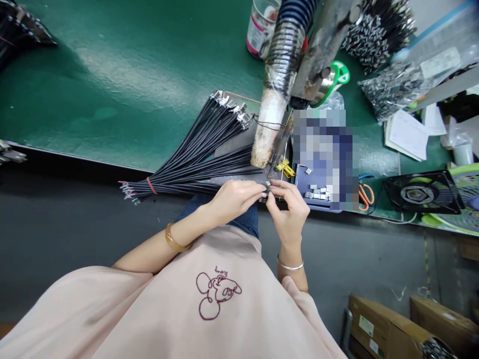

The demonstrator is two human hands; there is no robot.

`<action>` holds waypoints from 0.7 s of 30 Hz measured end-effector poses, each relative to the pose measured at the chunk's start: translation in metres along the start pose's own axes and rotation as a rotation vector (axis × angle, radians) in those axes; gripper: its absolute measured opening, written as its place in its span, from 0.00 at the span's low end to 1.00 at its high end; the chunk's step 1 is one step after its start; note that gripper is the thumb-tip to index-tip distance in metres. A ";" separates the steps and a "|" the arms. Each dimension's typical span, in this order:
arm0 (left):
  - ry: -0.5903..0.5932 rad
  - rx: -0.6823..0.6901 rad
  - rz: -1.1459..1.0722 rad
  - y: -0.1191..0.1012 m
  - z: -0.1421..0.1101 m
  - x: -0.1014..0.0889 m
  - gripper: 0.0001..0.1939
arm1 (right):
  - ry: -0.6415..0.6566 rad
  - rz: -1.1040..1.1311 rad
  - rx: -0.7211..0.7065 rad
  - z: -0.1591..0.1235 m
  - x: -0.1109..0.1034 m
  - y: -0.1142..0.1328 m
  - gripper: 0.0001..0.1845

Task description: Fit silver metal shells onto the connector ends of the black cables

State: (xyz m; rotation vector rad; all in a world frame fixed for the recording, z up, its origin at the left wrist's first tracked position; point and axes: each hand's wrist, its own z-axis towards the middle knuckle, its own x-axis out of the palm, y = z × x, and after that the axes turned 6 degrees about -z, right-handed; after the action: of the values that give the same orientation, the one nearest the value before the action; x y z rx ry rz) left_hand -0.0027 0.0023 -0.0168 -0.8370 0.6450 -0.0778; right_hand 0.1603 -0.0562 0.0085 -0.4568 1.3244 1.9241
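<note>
Black cable bundle (pixel 194 144), over the green workbench (pixel 130 114)'s edge: likely light, springy; grasp at the red band (pixel 151 185). Small silvery part (pixel 268 183), pinched between left hand (pixel 235 197) and right hand (pixel 290 207), fingers narrowed: probably light, rigid; take by its sides.

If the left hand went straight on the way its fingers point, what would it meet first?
Most likely the right hand: its fingertips face those of the left hand at a small connector. Depth is unclear, and the fingertips may already be touching.
</note>
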 end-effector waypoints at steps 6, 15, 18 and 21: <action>0.063 -0.209 -0.239 -0.006 0.005 -0.010 0.15 | 0.007 0.137 0.112 -0.004 0.006 0.003 0.04; -0.013 -0.584 -0.749 -0.011 0.014 -0.010 0.09 | -0.212 0.001 -0.083 -0.010 0.003 0.002 0.10; -0.058 -0.586 -0.746 -0.010 0.015 -0.005 0.06 | -0.199 -0.038 -0.191 -0.011 0.006 0.001 0.10; -0.094 -0.609 -0.731 -0.011 0.015 -0.004 0.06 | -0.221 0.047 -0.107 -0.011 0.010 -0.003 0.09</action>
State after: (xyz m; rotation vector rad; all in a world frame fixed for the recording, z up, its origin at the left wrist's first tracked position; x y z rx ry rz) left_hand 0.0044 0.0058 0.0003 -1.6294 0.2373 -0.5187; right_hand 0.1547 -0.0620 -0.0038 -0.2573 1.1028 2.0270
